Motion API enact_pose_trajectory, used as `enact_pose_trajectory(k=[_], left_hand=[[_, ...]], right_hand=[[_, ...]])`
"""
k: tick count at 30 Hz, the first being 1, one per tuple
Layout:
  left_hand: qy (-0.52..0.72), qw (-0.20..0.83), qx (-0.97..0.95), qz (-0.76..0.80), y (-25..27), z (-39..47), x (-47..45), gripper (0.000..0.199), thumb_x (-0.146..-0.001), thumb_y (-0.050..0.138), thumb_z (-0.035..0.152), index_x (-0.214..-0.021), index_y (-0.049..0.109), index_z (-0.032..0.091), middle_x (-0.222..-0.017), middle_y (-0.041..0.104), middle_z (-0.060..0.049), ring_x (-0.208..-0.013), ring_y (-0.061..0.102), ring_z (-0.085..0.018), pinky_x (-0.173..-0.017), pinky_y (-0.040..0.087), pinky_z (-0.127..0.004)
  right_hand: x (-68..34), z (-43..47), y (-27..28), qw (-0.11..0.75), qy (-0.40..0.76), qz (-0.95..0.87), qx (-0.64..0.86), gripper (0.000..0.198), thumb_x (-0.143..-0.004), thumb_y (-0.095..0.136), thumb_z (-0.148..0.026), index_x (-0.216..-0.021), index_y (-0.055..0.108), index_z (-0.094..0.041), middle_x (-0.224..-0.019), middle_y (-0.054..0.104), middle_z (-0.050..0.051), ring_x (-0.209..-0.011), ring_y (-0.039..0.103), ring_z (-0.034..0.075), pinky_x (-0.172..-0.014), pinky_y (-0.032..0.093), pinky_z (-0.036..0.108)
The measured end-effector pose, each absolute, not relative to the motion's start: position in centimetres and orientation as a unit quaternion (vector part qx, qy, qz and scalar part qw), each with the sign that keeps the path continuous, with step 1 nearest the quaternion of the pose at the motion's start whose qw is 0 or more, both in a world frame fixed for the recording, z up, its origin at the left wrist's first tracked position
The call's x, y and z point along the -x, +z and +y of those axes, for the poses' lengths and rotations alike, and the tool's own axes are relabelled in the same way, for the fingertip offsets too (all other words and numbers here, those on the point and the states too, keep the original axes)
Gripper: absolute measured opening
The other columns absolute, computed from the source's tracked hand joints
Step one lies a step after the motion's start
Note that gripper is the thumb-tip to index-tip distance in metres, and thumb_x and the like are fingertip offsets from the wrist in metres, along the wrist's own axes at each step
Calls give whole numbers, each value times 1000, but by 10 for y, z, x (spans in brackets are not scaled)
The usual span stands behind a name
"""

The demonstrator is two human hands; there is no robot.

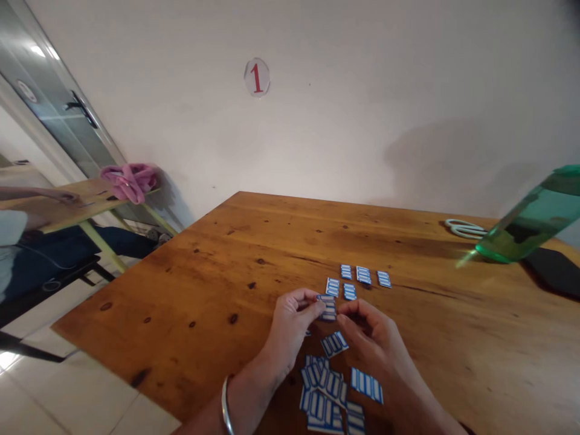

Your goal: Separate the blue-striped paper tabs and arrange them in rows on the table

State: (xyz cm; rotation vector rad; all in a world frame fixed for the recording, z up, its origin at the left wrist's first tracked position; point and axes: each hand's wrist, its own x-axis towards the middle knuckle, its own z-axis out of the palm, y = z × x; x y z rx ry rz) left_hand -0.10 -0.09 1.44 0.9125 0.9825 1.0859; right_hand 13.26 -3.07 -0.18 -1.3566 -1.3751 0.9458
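My left hand pinches a small blue-and-white label sheet between thumb and fingers, holding it just above the wooden table. Close to the sheet's right edge is my right hand, its thumb and fingertips drawn together; whatever they hold, if anything, is too small to make out. Below the hands lies a loose label sheet, with a pile of similar sheets nearer to me. Another sheet rests by my right wrist. Several small label pieces lie beyond my fingers.
On the table, a green bottle stands at the right beside a white coiled cable and a dark flat object. At the left, another person's arm rests on a second table with a pink cloth.
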Motion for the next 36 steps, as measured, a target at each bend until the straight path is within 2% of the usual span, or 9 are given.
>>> enact_pose_trajectory(k=[3,7,11,14,20,26,29,32,36], left_hand=[[522,633,-366,439,17,4,8,17,-57,70,25,-64,59,14,-58,63,-1,-54,60,-15,-44,40,-19],[550,624,-344,436,17,8,15,19,-58,70,25,-66,58,14,-58,64,-2,-54,62,-15,-43,39,-18],[548,630,-336,437,16,9,15,22,-55,72,27,-66,58,14,-58,64,-1,-53,62,-15,-42,38,-18],[541,631,-337,442,16,8,14,24,-55,72,29,-67,58,14,-59,64,-2,-54,63,-15,-42,38,-18],[549,633,-331,434,16,8,14,23,-55,71,27,-67,57,14,-58,63,0,-51,61,-14,-41,38,-18],[545,634,-331,438,16,8,14,23,-55,71,28,-66,57,14,-58,63,0,-51,62,-14,-41,37,-17],[543,633,-330,441,17,8,14,25,-54,72,29,-66,57,14,-58,63,1,-51,61,-14,-41,37,-18],[544,633,-332,440,18,7,14,25,-53,73,29,-66,57,14,-58,63,0,-51,61,-14,-42,37,-18],[552,631,-331,434,19,8,16,22,-55,72,27,-67,58,14,-58,63,0,-51,61,-14,-41,37,-18]], right_hand=[[-134,-35,3,376,335,-660,558,8,-73,53,-19,-66,57,-19,-58,55,-3,-51,47,11,-48,34,21],[-131,-46,8,247,301,-770,506,17,-65,51,-5,-69,59,-20,-71,58,-1,-63,51,12,-56,35,21],[-130,-54,12,148,274,-811,494,20,-66,53,-8,-81,58,-20,-84,58,2,-74,52,16,-63,36,24],[-130,-55,12,118,276,-815,495,21,-69,53,-10,-87,58,-19,-89,58,4,-79,52,18,-66,37,25],[-126,-53,9,119,275,-824,482,28,-73,53,-14,-100,56,-20,-101,56,6,-90,51,21,-75,37,29],[-123,-54,11,93,272,-825,486,21,-70,50,-8,-87,56,-18,-94,56,6,-81,52,19,-69,38,27],[-122,-52,8,136,277,-822,480,20,-66,49,-5,-79,55,-18,-86,57,3,-73,51,16,-63,36,24],[-122,-47,2,210,300,-788,494,18,-64,47,-3,-66,55,-19,-68,57,-1,-60,49,13,-54,33,22],[-129,-36,-1,301,370,-710,519,12,-67,51,-10,-63,57,-19,-57,56,-4,-53,47,11,-49,32,20]])
